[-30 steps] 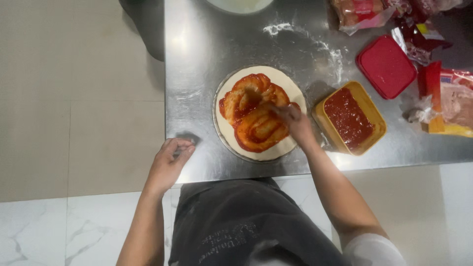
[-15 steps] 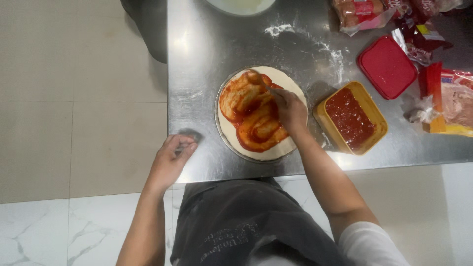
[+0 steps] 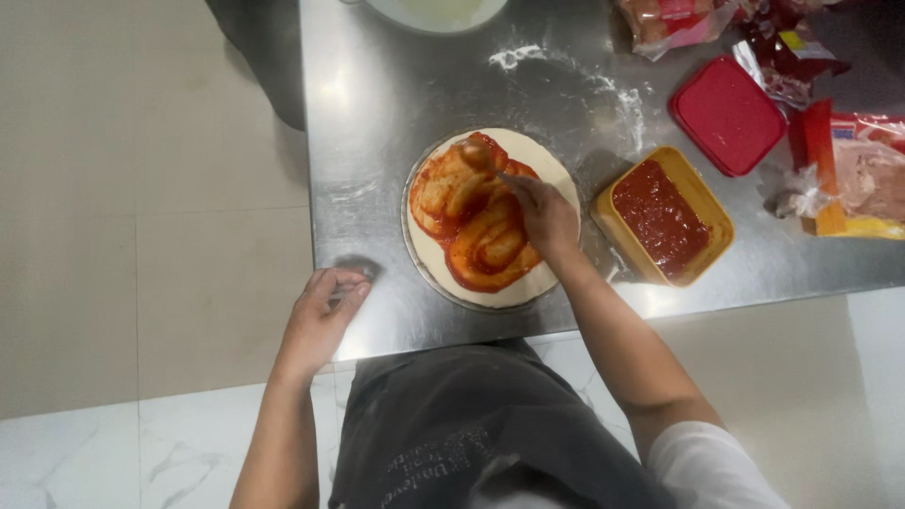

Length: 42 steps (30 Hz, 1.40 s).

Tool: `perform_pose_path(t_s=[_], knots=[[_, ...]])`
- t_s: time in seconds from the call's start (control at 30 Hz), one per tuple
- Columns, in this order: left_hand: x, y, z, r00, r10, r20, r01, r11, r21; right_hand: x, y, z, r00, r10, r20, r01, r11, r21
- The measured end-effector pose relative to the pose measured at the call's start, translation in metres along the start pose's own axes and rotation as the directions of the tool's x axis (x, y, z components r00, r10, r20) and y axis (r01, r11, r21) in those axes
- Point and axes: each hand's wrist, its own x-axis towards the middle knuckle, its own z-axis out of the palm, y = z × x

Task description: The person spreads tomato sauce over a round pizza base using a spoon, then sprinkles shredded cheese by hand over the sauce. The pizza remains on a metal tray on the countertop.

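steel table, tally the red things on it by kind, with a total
Red sauce spread on the dough round: 1
Yellow tub of red sauce: 1
Red lid: 1
Packets with red on them, along the far right of the steel table: at least 3, bunched and partly cut off
Total: at least 6
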Motion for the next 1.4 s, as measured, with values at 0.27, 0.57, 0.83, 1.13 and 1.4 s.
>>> perform_pose_path(t_s=[0.27,0.57,0.83,1.13,1.4], knots=[[0.0,-0.009,0.005,1.0,-0.008,0.004,0.008,1.0,0.016,0.003,0.03,-0.001,0.891,0.429,0.149,-0.448,0.78,0.437],[0.004,-0.009,0.008,0.998,0.056,0.008,-0.056,0.997,-0.047,0.004,-0.001,-0.011,0.961,0.278,0.013,-0.278,0.96,0.023],[0.001,-0.012,0.008,0.999,0.035,0.004,-0.035,0.999,0.015,-0.024,-0.024,-0.002,0.996,0.041,-0.073,-0.043,0.999,-0.021],[0.008,-0.001,0.012,0.995,0.084,0.055,-0.087,0.995,0.043,-0.023,0.002,0.012,0.988,0.118,-0.099,-0.139,0.961,-0.241],[0.019,-0.002,0.02,0.979,0.135,0.153,-0.143,0.989,0.041,-0.055,0.027,0.002,0.864,0.5,0.05,-0.496,0.833,0.246]])
